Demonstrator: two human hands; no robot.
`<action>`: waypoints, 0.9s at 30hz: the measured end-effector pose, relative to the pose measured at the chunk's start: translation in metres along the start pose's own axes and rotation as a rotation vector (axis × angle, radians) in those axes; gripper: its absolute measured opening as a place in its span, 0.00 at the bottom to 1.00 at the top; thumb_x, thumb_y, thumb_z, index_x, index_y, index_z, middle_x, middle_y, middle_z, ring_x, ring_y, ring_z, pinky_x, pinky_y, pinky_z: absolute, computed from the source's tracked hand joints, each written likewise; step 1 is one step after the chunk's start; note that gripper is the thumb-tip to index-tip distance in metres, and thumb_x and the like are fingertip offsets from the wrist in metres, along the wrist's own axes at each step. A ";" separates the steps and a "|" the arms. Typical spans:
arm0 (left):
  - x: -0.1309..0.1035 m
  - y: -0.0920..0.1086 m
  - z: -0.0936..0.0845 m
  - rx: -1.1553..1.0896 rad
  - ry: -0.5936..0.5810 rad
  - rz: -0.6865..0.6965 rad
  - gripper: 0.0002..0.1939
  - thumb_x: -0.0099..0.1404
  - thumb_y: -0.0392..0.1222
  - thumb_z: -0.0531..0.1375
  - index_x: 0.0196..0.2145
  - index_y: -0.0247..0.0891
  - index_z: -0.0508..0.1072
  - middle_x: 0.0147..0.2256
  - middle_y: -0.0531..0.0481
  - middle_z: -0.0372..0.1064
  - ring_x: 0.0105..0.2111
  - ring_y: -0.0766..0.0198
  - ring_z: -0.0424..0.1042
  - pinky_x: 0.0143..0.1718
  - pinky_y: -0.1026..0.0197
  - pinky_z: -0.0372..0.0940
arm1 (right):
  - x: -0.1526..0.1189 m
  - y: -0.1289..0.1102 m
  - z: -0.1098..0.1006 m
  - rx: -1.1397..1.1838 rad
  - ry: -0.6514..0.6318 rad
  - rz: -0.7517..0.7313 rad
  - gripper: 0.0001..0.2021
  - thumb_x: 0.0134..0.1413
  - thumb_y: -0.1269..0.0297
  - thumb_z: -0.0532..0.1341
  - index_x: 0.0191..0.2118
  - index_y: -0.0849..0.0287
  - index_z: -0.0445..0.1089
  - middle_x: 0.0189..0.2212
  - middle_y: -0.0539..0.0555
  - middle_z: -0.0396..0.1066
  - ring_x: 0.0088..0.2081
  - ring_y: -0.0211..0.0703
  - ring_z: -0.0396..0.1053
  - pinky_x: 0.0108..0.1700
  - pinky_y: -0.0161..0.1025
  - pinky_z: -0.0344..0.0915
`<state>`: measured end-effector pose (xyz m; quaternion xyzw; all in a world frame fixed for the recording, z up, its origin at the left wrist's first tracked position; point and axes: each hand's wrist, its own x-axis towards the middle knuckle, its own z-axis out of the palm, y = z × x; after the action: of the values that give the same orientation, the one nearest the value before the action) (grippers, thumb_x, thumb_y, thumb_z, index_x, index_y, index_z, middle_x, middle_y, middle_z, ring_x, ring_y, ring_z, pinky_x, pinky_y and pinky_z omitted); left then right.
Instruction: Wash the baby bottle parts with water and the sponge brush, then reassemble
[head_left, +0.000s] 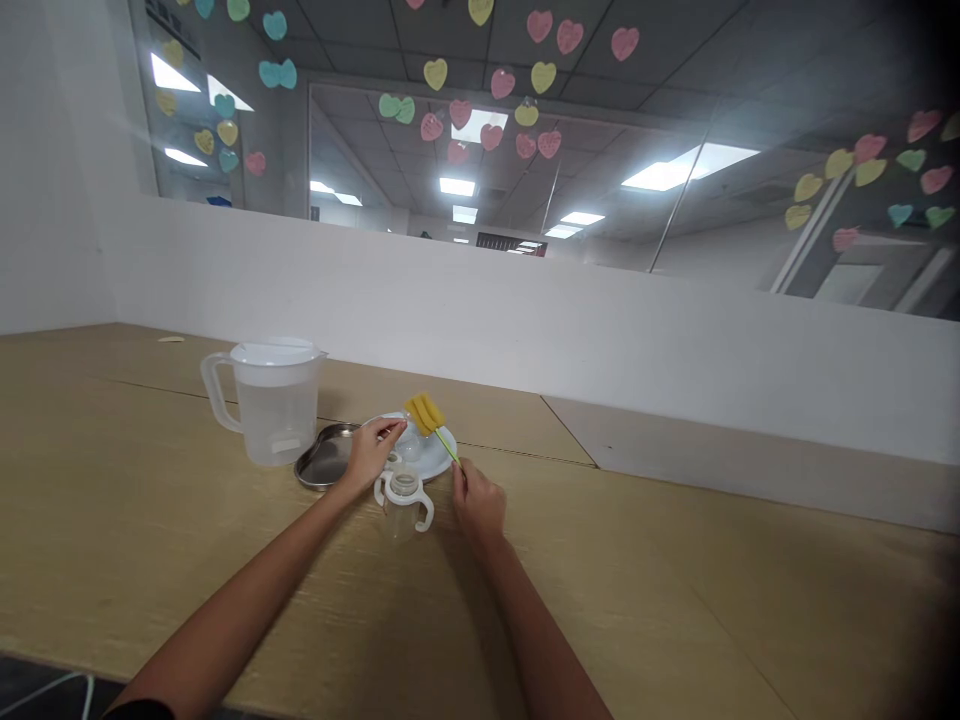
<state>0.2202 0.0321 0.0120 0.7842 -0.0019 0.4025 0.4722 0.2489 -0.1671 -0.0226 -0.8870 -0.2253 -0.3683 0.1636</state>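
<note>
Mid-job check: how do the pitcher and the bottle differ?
The pitcher is much larger than the bottle. The pitcher has a single handle, while the bottle has two. The pitcher wears a white lid, but the bottle's mouth is uncovered. Both stand upright on the table.

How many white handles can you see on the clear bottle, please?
2: one handle on the clear bottle's left side in the picture, the other handle on its right.
</note>
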 end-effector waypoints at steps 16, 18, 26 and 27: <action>0.004 -0.001 -0.002 -0.109 0.199 0.037 0.13 0.53 0.48 0.62 0.31 0.37 0.77 0.38 0.44 0.71 0.41 0.58 0.70 0.47 0.55 0.64 | 0.000 0.009 -0.003 -0.019 0.196 -0.391 0.14 0.60 0.61 0.51 0.34 0.57 0.74 0.18 0.50 0.67 0.20 0.32 0.59 0.26 0.34 0.45; 0.004 -0.001 -0.003 -0.080 0.240 0.064 0.12 0.52 0.48 0.63 0.31 0.37 0.76 0.37 0.46 0.72 0.39 0.60 0.70 0.46 0.55 0.64 | 0.000 0.009 -0.003 -0.021 0.216 -0.381 0.15 0.61 0.61 0.51 0.35 0.57 0.74 0.19 0.51 0.67 0.21 0.32 0.60 0.27 0.34 0.45; 0.012 -0.001 -0.015 -0.250 0.331 -0.056 0.17 0.58 0.52 0.57 0.36 0.35 0.72 0.33 0.47 0.71 0.29 0.64 0.71 0.32 0.63 0.66 | 0.001 0.009 -0.002 -0.009 0.208 -0.216 0.19 0.63 0.59 0.48 0.35 0.58 0.75 0.20 0.51 0.69 0.21 0.33 0.62 0.26 0.34 0.46; 0.014 -0.003 -0.020 -0.275 0.356 -0.086 0.18 0.60 0.53 0.55 0.38 0.34 0.71 0.33 0.47 0.71 0.27 0.65 0.71 0.29 0.64 0.65 | 0.001 0.009 -0.002 -0.002 0.213 -0.184 0.19 0.64 0.59 0.47 0.35 0.58 0.74 0.21 0.51 0.70 0.21 0.33 0.62 0.26 0.34 0.46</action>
<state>0.2184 0.0535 0.0236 0.6285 0.0601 0.5098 0.5843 0.2528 -0.1754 -0.0217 -0.8187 -0.2865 -0.4741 0.1512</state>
